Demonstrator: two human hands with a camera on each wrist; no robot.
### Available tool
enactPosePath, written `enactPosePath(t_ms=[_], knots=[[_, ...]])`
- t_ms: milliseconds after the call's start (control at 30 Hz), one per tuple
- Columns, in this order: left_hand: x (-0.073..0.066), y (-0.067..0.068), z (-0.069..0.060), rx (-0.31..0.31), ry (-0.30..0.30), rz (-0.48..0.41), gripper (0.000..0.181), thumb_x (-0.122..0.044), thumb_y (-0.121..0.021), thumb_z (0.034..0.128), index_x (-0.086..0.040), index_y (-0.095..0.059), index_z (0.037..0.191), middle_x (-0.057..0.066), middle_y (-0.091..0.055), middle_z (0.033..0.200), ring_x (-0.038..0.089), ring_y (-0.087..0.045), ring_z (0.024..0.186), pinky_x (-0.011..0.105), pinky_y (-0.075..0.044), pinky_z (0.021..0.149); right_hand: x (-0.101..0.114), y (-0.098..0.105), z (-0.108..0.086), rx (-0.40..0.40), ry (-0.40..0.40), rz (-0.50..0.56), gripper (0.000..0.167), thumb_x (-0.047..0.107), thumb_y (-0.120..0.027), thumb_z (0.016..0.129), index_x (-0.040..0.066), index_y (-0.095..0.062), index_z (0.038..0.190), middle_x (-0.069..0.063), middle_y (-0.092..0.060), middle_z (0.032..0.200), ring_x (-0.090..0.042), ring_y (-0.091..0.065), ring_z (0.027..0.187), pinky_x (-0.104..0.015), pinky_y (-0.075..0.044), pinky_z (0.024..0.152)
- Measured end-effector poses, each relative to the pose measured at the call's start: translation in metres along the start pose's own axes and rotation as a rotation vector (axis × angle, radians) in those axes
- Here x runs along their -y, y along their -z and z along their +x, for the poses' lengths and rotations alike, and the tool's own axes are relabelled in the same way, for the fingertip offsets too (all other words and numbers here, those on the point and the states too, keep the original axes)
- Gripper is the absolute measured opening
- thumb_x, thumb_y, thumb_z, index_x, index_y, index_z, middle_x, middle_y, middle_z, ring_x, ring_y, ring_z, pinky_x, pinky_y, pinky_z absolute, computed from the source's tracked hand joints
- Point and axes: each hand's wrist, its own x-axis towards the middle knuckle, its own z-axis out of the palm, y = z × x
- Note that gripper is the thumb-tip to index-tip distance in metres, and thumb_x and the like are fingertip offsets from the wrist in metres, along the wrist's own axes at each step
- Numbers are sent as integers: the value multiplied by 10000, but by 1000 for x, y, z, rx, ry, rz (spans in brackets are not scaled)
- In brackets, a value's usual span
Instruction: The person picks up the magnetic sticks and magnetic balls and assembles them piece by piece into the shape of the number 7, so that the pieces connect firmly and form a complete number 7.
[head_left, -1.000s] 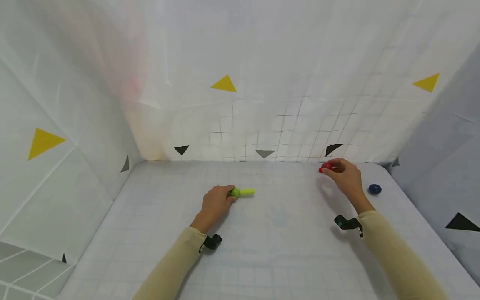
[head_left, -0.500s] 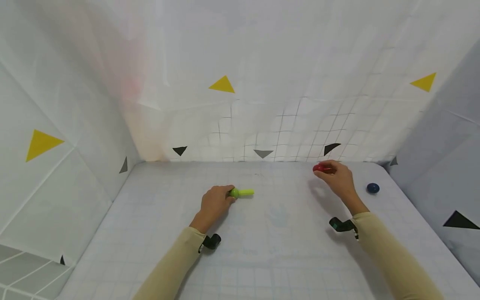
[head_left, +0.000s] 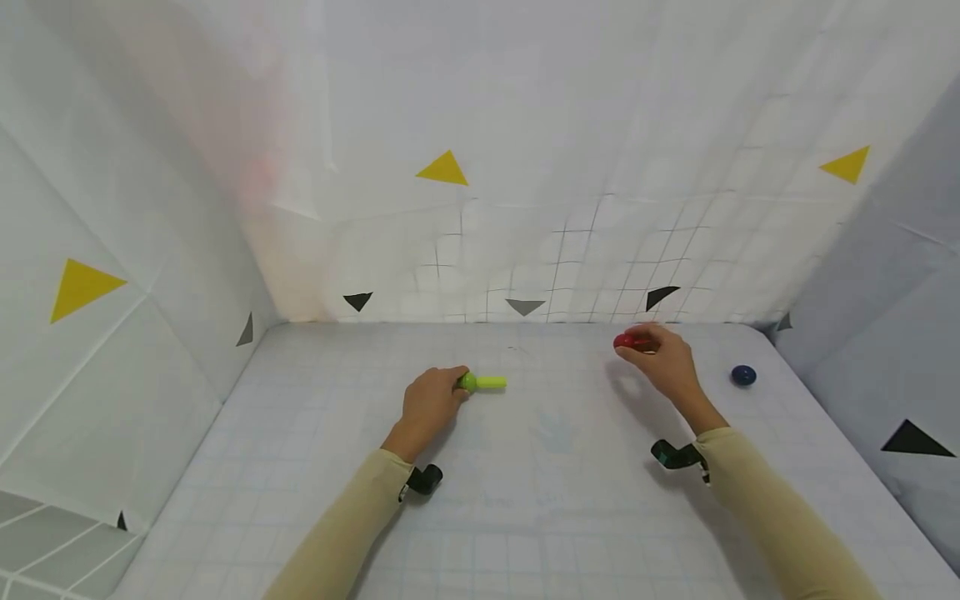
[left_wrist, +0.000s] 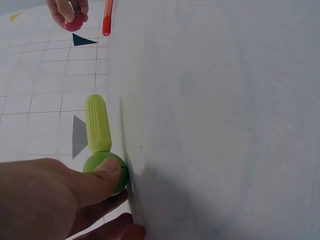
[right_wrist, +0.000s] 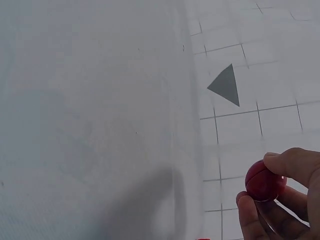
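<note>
Left hand [head_left: 431,407] pinches the green ball [head_left: 469,382], right hand [head_left: 667,364] the red ball [right_wrist: 262,184].

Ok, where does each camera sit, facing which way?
Head: worn on the head, looking forward and down at the table; left hand, right hand and sleeves show.
Left wrist: on the left wrist, facing the green ball and stick; left hand close, right hand at the top.
Right wrist: on the right wrist, facing the red ball; only the right hand shows.
Head and left wrist share both hands and held balls.
</note>
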Motion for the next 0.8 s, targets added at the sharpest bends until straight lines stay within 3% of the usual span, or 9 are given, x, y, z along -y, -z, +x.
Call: enactPosePath(t_ms=[100, 167, 267, 333, 400, 467, 567, 800], knots=[[0, 0, -1, -5, -5, 3, 436, -245, -790, 947, -175, -706, 1369, 25, -737, 1092, 189, -648, 932, 401, -553, 777, 2, -3, -2, 5, 19, 6, 400, 226, -796, 957, 2, -673, 1266, -214, -668, 1190, -388, -656, 1076, -539, -538, 871], [-1, 1, -1, -8, -7, 2, 434, -243, -790, 948, -173, -706, 1367, 27, -736, 1093, 191, -645, 928, 403, -553, 774, 3, -6, -3, 7, 30, 18, 381, 208, -802, 952, 0, -680, 1247, -209, -677, 1180, -385, -662, 1070, -579, -444, 983], [-1, 1, -2, -6, -6, 2, 436, -244, -789, 950, -175, -703, 1372, 30, -735, 1099, 192, -642, 931, 404, -553, 777, 5, -10, -5, 20, 45, 41, 372, 201, -807, 949, -1, -683, 1236, -201, -697, 1169, -373, -669, 1054, -574, -452, 994], [-1, 1, -3, -6, -8, 0, 431, -241, -790, 949, -174, -706, 1366, 24, -733, 1078, 188, -636, 913, 402, -551, 768, 7, -13, -7, 28, 51, 53, 360, 189, -812, 943, 3, -688, 1226, -192, -711, 1160, -359, -674, 1038, -502, -483, 979], [0, 0, -3, -8, -12, 3, 419, -238, -793, 946, -176, -713, 1352, 11, -726, 1030, 178, -620, 872, 395, -546, 743, 8, -16, -8, 38, 50, 61, 357, 194, -816, 940, 12, -693, 1221, -180, -713, 1158, -342, -676, 1022, -405, -579, 829], [1, -1, -3, -10, -16, 8, 406, -238, -793, 946, -181, -718, 1341, -1, -716, 996, 168, -603, 839, 387, -540, 722, 10, -19, -10, 43, 50, 60, 352, 201, -821, 935, 25, -700, 1216, -167, -717, 1154, -328, -680, 1016, -295, -564, 789], [1, -2, -3, -9, -14, 16, 408, -243, -792, 947, -188, -717, 1343, -4, -713, 995, 164, -594, 832, 383, -537, 713, 12, -23, -13, 56, 39, 68, 356, 212, -823, 936, 44, -699, 1224, -158, -714, 1164, -324, -677, 1024, -228, -543, 775], [-2, -2, -2, 10, 11, 24, 442, -254, -777, 961, -192, -691, 1390, 36, -731, 1136, 207, -648, 964, 420, -560, 794, 21, -32, -21, 83, 46, 101, 368, 223, -809, 948, 43, -692, 1247, -165, -713, 1171, -335, -673, 1051, -346, -560, 824]])
